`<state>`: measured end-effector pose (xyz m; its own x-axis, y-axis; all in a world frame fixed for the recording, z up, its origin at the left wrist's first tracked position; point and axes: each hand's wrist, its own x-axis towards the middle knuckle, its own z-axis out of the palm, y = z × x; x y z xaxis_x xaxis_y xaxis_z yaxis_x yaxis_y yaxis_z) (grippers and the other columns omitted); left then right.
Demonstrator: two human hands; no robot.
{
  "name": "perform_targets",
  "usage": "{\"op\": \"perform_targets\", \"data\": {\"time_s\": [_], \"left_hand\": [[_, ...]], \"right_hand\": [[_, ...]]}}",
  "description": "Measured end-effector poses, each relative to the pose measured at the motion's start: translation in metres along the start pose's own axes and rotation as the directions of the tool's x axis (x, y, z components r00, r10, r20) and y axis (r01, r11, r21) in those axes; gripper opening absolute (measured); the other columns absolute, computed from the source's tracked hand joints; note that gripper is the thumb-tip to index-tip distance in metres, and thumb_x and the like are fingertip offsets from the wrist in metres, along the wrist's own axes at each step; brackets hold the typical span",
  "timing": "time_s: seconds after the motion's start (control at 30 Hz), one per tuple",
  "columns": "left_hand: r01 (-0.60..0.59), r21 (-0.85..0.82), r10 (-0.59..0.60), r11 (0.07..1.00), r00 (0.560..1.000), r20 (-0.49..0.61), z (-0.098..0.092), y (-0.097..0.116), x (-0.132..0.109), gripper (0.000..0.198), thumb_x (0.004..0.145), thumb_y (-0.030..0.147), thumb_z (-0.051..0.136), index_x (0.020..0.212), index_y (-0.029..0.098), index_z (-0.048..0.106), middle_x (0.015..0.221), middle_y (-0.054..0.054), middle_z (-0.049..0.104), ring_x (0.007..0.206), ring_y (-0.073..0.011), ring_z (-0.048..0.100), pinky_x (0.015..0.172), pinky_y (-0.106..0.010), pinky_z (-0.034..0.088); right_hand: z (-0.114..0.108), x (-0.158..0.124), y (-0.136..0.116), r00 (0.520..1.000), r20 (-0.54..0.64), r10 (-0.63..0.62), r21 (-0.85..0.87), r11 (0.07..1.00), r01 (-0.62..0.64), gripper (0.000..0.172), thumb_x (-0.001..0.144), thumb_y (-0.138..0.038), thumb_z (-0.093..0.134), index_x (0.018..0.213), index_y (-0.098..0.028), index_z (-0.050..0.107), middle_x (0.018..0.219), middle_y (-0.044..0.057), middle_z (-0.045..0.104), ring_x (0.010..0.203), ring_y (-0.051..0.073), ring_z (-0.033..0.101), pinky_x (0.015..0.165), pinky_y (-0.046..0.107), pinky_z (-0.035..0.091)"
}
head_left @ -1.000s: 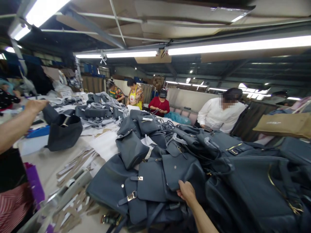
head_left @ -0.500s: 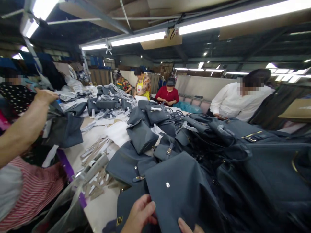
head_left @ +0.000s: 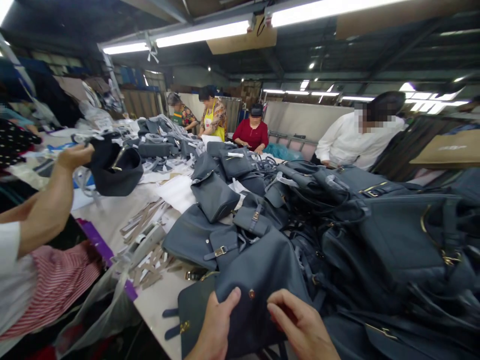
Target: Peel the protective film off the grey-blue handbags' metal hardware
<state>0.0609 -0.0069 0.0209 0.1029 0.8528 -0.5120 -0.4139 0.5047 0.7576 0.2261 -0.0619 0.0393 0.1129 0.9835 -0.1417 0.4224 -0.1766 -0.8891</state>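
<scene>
A dark blue-grey leather-look bag (head_left: 258, 260) stands in front of me, with a round metal snap (head_left: 251, 294) on its front. My left hand (head_left: 215, 322) is closed on its left edge, the thumb lying on the front beside the snap. To the right of the snap, my right hand (head_left: 300, 320) is curled close against the bag, fingertips bent inward; what they hold, if anything, is hidden. Under my left hand lies a dark flap piece (head_left: 195, 305) with a gold fitting and two strap ends. Just beyond is a buckled strap tab (head_left: 224, 247).
More dark bags (head_left: 405, 240) are heaped to the right and ahead. Pale strips (head_left: 150, 260) lie left on the table (head_left: 153, 310). At left, a co-worker's arm (head_left: 48, 215) holds up a dark bag (head_left: 116, 172). Several people work across the table, one in white (head_left: 356, 142).
My right hand has risen from the bag's lower edge to beside the snap. My left hand has shifted slightly on the bag's edge. The co-worker at left has lifted and turned a bag.
</scene>
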Motion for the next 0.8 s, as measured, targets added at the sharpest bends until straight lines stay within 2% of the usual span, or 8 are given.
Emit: {"op": "perform_targets", "data": {"time_s": [0.07,0.13,0.27,0.47,0.57,0.63,0.7,0.8], "left_hand": [[0.012,0.010,-0.012,1.000,1.000,0.012,0.000,0.002,-0.005,0.046,0.060,0.040,0.082,0.093,0.011,0.068,0.084,-0.010,0.077,0.082,-0.0285,0.071,0.080,-0.037,0.055],[0.007,0.029,-0.008,1.000,1.000,0.021,0.000,0.002,-0.007,0.044,0.061,0.042,0.081,0.091,0.012,0.069,0.081,-0.009,0.076,0.081,-0.0283,0.071,0.079,-0.037,0.054],[0.001,0.058,-0.001,0.998,1.000,0.006,-0.002,0.000,-0.007,0.045,0.060,0.044,0.081,0.090,0.012,0.069,0.083,-0.008,0.076,0.084,-0.0285,0.070,0.079,-0.037,0.054],[0.005,0.143,-0.003,0.990,1.000,-0.019,-0.007,-0.009,0.001,0.057,0.055,0.049,0.082,0.094,0.010,0.066,0.086,-0.011,0.076,0.087,-0.0316,0.068,0.080,-0.040,0.053],[-0.007,0.178,0.014,0.984,0.999,-0.041,-0.007,-0.010,0.002,0.057,0.056,0.048,0.082,0.094,0.010,0.065,0.086,-0.011,0.075,0.087,-0.0312,0.068,0.080,-0.040,0.052],[-0.004,0.160,0.013,0.987,0.998,-0.057,-0.006,-0.009,0.002,0.056,0.056,0.047,0.082,0.094,0.010,0.065,0.087,-0.011,0.075,0.087,-0.0305,0.068,0.081,-0.040,0.052],[0.016,0.093,-0.011,0.996,0.998,-0.055,-0.004,-0.007,0.002,0.052,0.058,0.044,0.082,0.095,0.011,0.065,0.087,-0.011,0.075,0.086,-0.0293,0.069,0.082,-0.039,0.052],[0.041,-0.046,-0.041,0.998,0.999,-0.002,-0.003,-0.006,0.003,0.051,0.059,0.038,0.082,0.099,0.012,0.063,0.090,-0.012,0.076,0.088,-0.0287,0.070,0.087,-0.040,0.052]], "right_hand": [[0.002,0.013,-0.008,0.999,-0.039,-0.003,0.001,1.000,0.003,0.023,0.084,-0.041,0.054,0.075,-0.022,0.063,0.068,-0.001,0.059,0.066,0.016,0.058,0.058,0.021,0.047],[0.008,0.020,-0.012,0.999,-0.008,0.054,0.034,0.998,-0.053,0.020,0.084,-0.038,0.054,0.076,-0.022,0.063,0.069,-0.001,0.060,0.066,0.017,0.060,0.053,0.021,0.048],[0.018,0.025,-0.007,0.997,-0.028,0.070,-0.002,0.998,-0.070,0.013,0.082,-0.034,0.058,0.074,-0.023,0.060,0.066,-0.003,0.056,0.062,0.016,0.057,0.045,0.019,0.043],[0.015,0.030,-0.010,0.998,-0.010,-0.065,-0.160,0.985,0.062,0.016,0.085,-0.024,0.054,0.069,-0.023,0.054,0.066,-0.004,0.054,0.064,0.015,0.057,0.056,0.021,0.043],[0.017,0.033,-0.012,0.981,-0.036,-0.193,-0.332,0.928,0.170,0.017,0.087,-0.021,0.049,0.070,-0.023,0.051,0.071,-0.002,0.056,0.065,0.015,0.058,0.062,0.024,0.043],[0.024,0.030,-0.004,0.954,-0.045,-0.298,-0.470,0.848,0.243,0.018,0.090,-0.022,0.043,0.074,-0.023,0.052,0.075,0.001,0.058,0.063,0.016,0.059,0.059,0.025,0.041],[0.035,0.020,0.015,0.931,0.008,-0.366,-0.560,0.769,0.307,0.017,0.088,-0.018,0.042,0.078,-0.024,0.054,0.078,0.002,0.061,0.061,0.016,0.061,0.054,0.026,0.038],[0.047,-0.006,0.052,0.940,0.147,-0.309,-0.540,0.771,0.338,0.017,0.077,-0.012,0.053,0.072,-0.027,0.057,0.072,-0.002,0.065,0.054,0.014,0.061,0.047,0.025,0.033]]}}
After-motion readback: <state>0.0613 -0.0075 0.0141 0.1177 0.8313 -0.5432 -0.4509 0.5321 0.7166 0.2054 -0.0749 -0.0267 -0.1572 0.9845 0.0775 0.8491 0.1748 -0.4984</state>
